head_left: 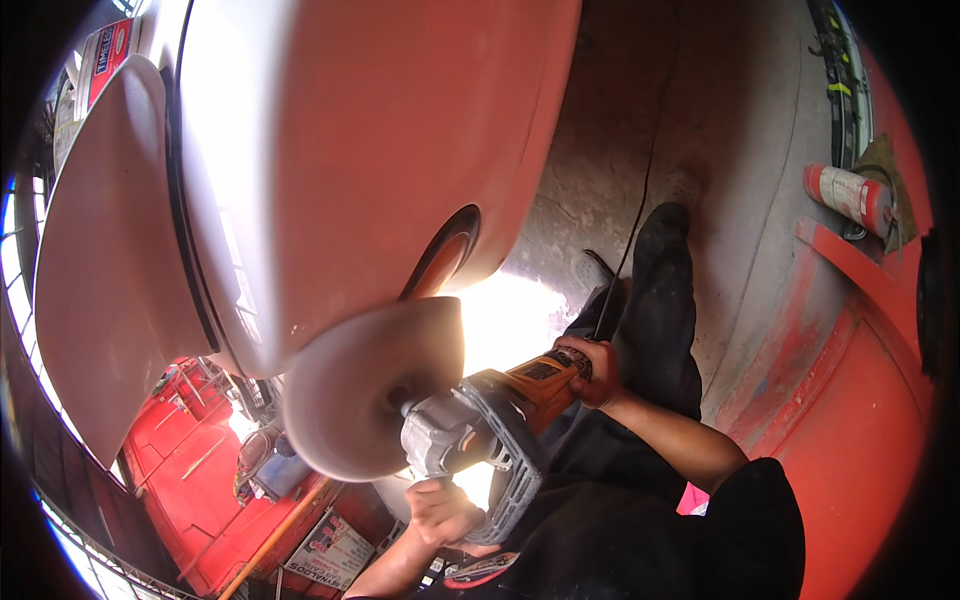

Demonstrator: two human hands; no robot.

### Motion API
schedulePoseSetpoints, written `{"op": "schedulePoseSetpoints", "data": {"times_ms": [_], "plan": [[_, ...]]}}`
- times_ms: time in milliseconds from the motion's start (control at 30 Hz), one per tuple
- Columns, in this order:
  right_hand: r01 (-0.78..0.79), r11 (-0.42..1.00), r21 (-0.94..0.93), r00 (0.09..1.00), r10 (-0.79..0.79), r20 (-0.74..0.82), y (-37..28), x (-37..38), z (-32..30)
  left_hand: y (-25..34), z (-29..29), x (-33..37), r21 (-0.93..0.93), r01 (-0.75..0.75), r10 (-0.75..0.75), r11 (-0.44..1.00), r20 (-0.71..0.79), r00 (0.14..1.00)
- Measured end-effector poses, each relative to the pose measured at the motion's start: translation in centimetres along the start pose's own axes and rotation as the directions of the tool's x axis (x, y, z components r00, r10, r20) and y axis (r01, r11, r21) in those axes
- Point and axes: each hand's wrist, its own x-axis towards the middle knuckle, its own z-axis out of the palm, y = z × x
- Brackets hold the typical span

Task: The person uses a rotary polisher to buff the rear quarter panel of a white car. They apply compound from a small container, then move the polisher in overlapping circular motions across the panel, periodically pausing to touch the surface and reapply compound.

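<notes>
Both of my hands hold a yellow and grey power polisher (545, 385). My left hand (440, 512) is closed near its metal gear head, by the grey loop handle (525, 490). At the rear of the yellow body, my right hand (594, 375) wraps round the grip, where a dark cord (640, 215) leads away. The large pale round pad (345, 400) is blurred as if spinning. Its upper edge overlaps the glossy light car body panel (400, 130) beside a dark-edged wheel arch (450, 240); whether they touch, I cannot tell.
An open pale body panel (110, 260) stands out at the left. Concrete floor (740, 120) lies under my legs. A red and white cylinder (850, 195) and large red panels (850, 440) are at the right. Red metalwork (185, 470) and a printed sign (330, 550) are at lower left.
</notes>
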Motion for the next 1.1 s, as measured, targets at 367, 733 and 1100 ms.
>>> {"op": "schedulePoseSetpoints", "data": {"times_ms": [367,733,1100], "plan": [[-0.099,0.986,0.132,0.995,0.098,0.01,1.7,4.0,-7.4,-1.2,3.4,11.8,0.018,-0.027,0.027,0.999,0.006,1.0],[0.307,0.902,-0.304,0.939,-0.339,-0.058,8.6,12.3,-16.3,-2.4,5.9,30.8,0.061,0.091,-0.088,0.994,-0.05,0.995],[-0.186,0.868,0.46,0.976,0.218,-0.016,-1.3,21.5,-26.2,-4.2,6.6,45.8,0.063,0.175,-0.172,0.982,-0.063,0.983]]}}
